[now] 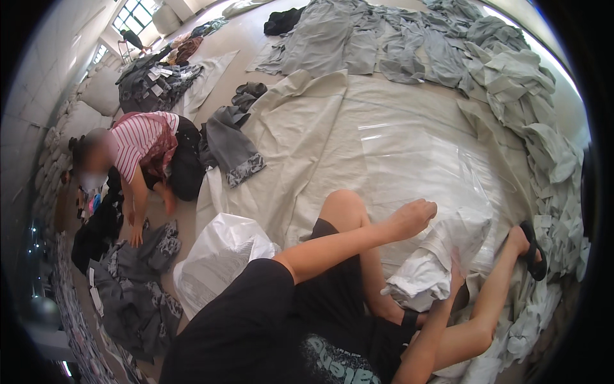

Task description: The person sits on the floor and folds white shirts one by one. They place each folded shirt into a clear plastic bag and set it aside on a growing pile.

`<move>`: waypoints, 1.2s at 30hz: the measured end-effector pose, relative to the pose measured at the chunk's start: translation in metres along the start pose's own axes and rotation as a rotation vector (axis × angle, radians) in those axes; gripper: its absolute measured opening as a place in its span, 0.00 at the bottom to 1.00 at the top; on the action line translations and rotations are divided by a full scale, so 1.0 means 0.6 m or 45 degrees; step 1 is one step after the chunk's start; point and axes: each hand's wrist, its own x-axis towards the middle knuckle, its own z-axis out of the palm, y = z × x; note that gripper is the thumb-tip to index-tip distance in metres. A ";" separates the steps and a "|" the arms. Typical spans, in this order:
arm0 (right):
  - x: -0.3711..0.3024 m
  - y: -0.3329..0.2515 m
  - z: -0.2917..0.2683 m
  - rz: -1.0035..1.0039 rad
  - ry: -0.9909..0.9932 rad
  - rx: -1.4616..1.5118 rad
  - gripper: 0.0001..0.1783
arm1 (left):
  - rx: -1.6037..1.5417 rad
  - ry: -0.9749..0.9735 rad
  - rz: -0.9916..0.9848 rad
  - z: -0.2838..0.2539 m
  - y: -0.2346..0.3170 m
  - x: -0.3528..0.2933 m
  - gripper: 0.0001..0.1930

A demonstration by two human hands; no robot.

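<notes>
Head view, and here I am, knees bent over the wide pale ground cloth, the action all on the near right. My right hand is up against a crumpled white bundle, just to the near side of my left hand. Its fingers disappear among the folds and the shiny film, so I cannot tell how tightly they grip. Over to the left hand: fingers curled in narrow, poised above the spread of clear plastic; whether they pinch a thin edge of it, I cannot tell. The bundle sits between my bent legs, clear film lying against its far side, more film stretching away beyond. My read on the step: bundle and film are being handled together, right hand at the bundle, left hand at the film. The next move, I'd judge, calls for a steady right hand and a sure left-hand hold on a single layer, since slippery film could cling or slide. Near left, a white plastic bag stands beside me; farther left, a co-worker bends over dark grey clothes.
</notes>
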 end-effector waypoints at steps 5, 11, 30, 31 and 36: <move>-0.009 -0.016 0.000 0.263 0.114 0.073 0.30 | -0.250 -0.318 -0.089 -0.013 0.045 -0.060 0.07; -0.019 -0.062 0.073 -0.320 0.438 -0.405 0.32 | -0.433 -0.368 -0.356 0.012 0.040 -0.104 0.07; 0.046 -0.023 0.071 -0.738 0.273 -1.629 0.37 | 0.258 -0.572 -0.370 0.090 -0.027 -0.108 0.07; 0.038 -0.033 0.086 -0.755 0.266 -1.803 0.35 | 0.248 -0.545 -0.363 0.084 -0.021 -0.109 0.06; -0.019 -0.056 0.123 -0.931 0.045 -2.006 0.32 | 0.087 -0.403 -0.336 0.077 0.005 -0.105 0.07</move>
